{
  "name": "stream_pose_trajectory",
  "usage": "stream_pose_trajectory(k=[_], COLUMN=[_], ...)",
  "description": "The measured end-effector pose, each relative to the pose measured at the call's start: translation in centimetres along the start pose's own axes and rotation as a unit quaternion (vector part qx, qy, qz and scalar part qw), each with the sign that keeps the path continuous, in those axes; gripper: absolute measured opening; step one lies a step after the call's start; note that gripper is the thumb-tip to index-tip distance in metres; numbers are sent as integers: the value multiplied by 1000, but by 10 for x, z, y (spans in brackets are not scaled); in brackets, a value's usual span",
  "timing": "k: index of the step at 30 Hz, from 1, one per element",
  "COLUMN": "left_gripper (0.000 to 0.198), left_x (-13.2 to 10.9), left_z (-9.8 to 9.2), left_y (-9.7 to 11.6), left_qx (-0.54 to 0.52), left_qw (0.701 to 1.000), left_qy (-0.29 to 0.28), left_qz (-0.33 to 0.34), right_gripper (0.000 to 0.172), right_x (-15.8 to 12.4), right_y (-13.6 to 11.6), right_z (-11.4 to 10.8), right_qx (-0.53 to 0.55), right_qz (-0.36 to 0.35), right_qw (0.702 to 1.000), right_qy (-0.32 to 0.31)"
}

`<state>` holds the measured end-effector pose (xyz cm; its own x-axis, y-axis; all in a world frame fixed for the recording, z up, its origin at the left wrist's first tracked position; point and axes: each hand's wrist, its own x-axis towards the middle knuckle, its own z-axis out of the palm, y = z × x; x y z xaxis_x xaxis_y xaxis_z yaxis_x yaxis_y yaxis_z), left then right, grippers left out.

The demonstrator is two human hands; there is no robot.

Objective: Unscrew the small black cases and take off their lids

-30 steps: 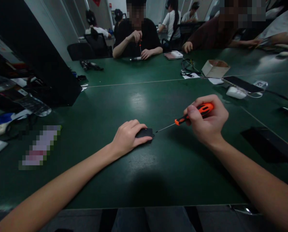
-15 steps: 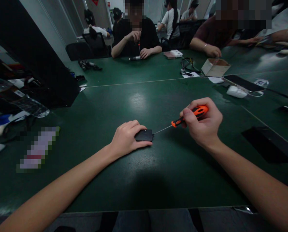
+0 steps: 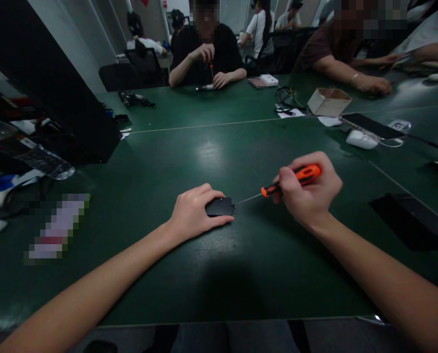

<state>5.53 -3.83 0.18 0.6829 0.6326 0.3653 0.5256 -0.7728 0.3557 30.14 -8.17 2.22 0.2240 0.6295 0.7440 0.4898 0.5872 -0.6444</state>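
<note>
Centre frame: left hand (image 3: 192, 211), half-curled, grips black block (image 3: 219, 207), likely light, stiff, best held by long edges; right hand (image 3: 310, 193) closed round screwdriver (image 3: 309, 173).

Mid-frame, the left hand (image 3: 191, 211) hides one end of the block (image 3: 219, 206); whether the screwdriver (image 3: 268, 190) meets the other is too small to tell. The right hand (image 3: 312, 195) covers part of the handle (image 3: 309, 173). The left edge cuts off the bottle (image 3: 44, 157); pixels blur the lower-left strip (image 3: 59, 226).
</note>
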Motion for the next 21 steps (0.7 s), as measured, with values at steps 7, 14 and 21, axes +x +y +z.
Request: stream_pose_trajectory(k=[7, 14, 21], left_gripper=[47, 43, 46], left_x=[0, 0, -3], left_z=[2, 4, 5], left_y=[-2, -2, -3], left_qx=[-7, 5, 8], left_qw=[1000, 999, 998], left_qy=[16, 32, 52], left_qz=[10, 1, 16], right_gripper=[21, 28, 28], right_x=[-6, -7, -3], right_y=[-38, 11, 29], right_z=[-9, 22, 29], right_qx=[-109, 73, 138], right_qz=[-237, 262, 352], right_qw=[948, 962, 925], right_qy=[-180, 31, 30])
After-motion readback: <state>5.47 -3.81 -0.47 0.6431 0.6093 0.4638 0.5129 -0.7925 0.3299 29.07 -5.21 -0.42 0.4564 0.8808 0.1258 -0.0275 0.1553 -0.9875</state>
